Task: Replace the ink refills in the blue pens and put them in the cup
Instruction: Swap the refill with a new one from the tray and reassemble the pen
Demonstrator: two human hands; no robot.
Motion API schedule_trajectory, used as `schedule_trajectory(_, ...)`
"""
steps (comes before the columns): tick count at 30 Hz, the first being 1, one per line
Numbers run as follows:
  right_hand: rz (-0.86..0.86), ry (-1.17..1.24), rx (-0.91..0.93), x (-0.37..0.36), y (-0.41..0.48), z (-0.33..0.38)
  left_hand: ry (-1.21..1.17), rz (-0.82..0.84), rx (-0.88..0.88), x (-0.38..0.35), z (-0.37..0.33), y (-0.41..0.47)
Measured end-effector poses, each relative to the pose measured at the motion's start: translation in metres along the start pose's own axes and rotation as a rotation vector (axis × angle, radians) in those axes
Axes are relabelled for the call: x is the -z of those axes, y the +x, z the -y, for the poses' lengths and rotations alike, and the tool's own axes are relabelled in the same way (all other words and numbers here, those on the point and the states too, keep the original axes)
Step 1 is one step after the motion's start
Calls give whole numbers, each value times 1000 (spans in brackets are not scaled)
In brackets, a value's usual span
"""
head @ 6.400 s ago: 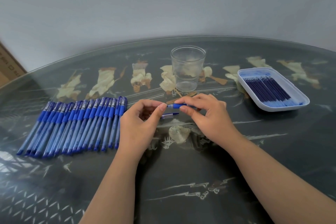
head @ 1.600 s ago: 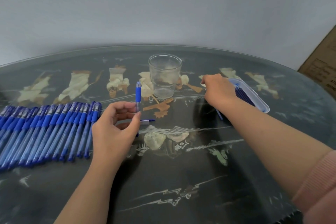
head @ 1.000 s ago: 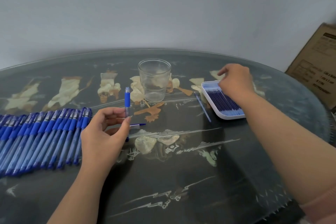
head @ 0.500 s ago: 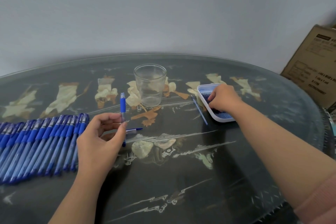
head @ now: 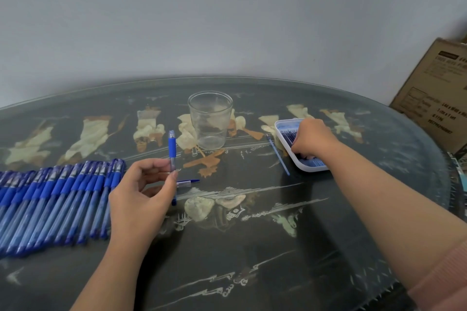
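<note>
Over the tray (head: pixel 309 168) on the worktop's (head: pixel 227 247) right side, the right hand (head: pixel 313 139) digs among fresh refills (head: pixel 287 134) — fingers curled, though whether its grip has one I cannot tell. The left hand (head: pixel 141 194) pinches an open pen barrel (head: pixel 172 144) upright (its tip piece (head: pixel 188 182) lies beside). The step looks to be fetching a refill; next, thread it in — the cup (head: pixel 210 121) stands empty.

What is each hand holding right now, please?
Left hand: pinches the upright pen barrel.
Right hand: fingers curled into the refill tray; grasp cannot be told.
</note>
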State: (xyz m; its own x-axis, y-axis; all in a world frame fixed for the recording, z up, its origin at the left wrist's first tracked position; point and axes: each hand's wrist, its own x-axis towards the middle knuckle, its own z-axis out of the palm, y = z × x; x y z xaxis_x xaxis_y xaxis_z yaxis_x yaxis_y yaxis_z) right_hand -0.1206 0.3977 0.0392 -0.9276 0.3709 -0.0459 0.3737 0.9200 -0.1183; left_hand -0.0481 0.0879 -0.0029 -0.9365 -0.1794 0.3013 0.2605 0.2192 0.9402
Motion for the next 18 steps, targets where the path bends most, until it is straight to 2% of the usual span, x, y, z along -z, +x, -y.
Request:
schedule_trajectory(5,12,89,-27,0,1,-1,-9,2,-3,0,0,0)
schedule_trajectory(10,68,390,-149,4,-2,-3,-18,2,-3,1,1,1)
schedule_trajectory(13,-28,532,-185,14,-7,-2,-25,12,-2,0,0,0)
schedule_trajectory(15,-117,702,-155,21,-16,5,-22,25,-8,0,-1,0)
schedule_trajectory(18,-117,1182,-48,29,-47,33,-15,30,-33,-1,-1,-2)
